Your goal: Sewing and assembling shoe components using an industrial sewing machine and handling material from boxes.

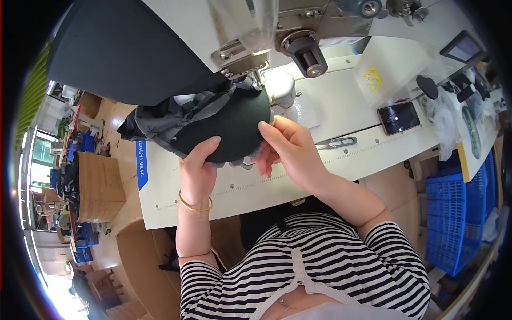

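Observation:
A dark, curved fabric piece (229, 125) with grey lining lies bunched up beneath the needle area of a sewing machine (250, 74). My left hand (200, 165) pinches its near edge, thumb on top and fingers hidden underneath. At the right edge of the same piece, my right hand (290, 149) grips with thumb and forefinger, the other fingers curled below. The piece's far edge reaches the machine's presser foot, and its left end is crumpled. What lies under the fabric cannot be seen.
Thread snips (337, 143) rest on the white table (309, 170) right of my hand. Beyond them lies a phone (399, 117). A large black panel (133, 58) hangs at upper left. Blue crates (458, 208) stand at right, a cardboard box (98, 186) at left.

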The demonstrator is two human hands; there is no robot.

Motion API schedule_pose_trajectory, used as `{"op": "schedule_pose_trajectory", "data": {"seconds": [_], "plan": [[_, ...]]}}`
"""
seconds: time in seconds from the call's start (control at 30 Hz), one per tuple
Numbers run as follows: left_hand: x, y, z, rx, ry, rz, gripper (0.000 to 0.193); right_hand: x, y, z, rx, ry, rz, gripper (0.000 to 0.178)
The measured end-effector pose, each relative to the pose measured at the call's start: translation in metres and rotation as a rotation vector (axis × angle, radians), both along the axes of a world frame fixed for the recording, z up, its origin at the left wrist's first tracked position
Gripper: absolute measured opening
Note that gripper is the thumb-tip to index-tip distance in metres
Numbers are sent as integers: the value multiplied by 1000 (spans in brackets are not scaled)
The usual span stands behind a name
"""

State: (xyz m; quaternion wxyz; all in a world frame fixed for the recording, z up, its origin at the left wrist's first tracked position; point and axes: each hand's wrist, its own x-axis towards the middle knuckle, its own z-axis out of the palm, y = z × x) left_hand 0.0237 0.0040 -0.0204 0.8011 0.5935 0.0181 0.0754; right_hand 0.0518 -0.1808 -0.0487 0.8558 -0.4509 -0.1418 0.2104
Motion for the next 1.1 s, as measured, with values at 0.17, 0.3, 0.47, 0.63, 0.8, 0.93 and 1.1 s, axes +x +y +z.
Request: {"op": "schedule_pose_trajectory", "data": {"seconds": [0.17, 0.3, 0.47, 0.63, 0.8, 0.93, 1.1], "plan": [[6, -2, -1, -20, -36, -4, 32, 7, 2, 3, -33, -32, -43, 29], [10, -8, -1, -48, -61, 94, 32, 12, 5, 3, -14, -37, -36, 29], [11, -18, 3, -36, -80, 134, 20, 15, 6, 5, 14, -45, -33, 29], [14, -28, -5, -65, -121, 140, 34, 19, 2, 3, 3, -19, -51, 29], [14, -40, -11, -82, -118, 167, 31, 23, 1, 0, 4, -32, -73, 28], [14, -49, -15, -1, -153, 243, 30, 23, 2, 1, 16, -30, -86, 28], [15, -63, -18, 73, -87, 340, 21, 24, 2, 0, -2, -40, -77, 28]]}}
